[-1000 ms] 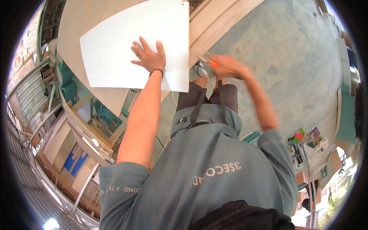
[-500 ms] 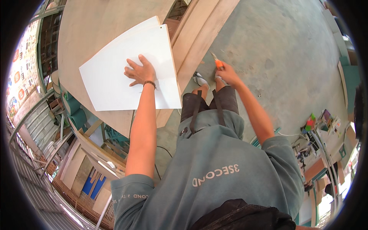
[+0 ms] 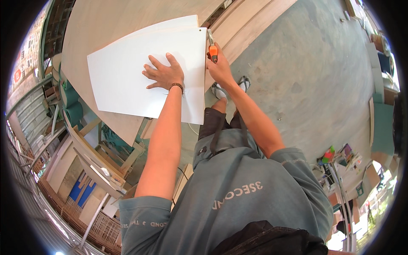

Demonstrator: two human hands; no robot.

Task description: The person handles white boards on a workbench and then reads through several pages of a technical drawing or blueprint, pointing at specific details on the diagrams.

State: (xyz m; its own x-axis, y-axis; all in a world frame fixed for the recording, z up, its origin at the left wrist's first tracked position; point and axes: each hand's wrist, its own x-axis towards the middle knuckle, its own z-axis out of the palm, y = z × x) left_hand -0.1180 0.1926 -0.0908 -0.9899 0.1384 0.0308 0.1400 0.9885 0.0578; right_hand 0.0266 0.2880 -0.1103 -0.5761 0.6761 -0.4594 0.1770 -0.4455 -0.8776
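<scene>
Just left of the right grip [image 3: 219,70], clasping an orange-handled utility knife [image 3: 213,50] roughly edge-parallel, lies the white panel [image 3: 121,74], left hand [image 3: 165,75] splayed atop.

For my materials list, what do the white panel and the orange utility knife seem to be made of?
White panel: probably laminated wood board; smooth white face, thin tan line along its upper edge.
Orange utility knife: likely plastic handle, bright orange; its grey front part looks like metal, finish unclear.
</scene>
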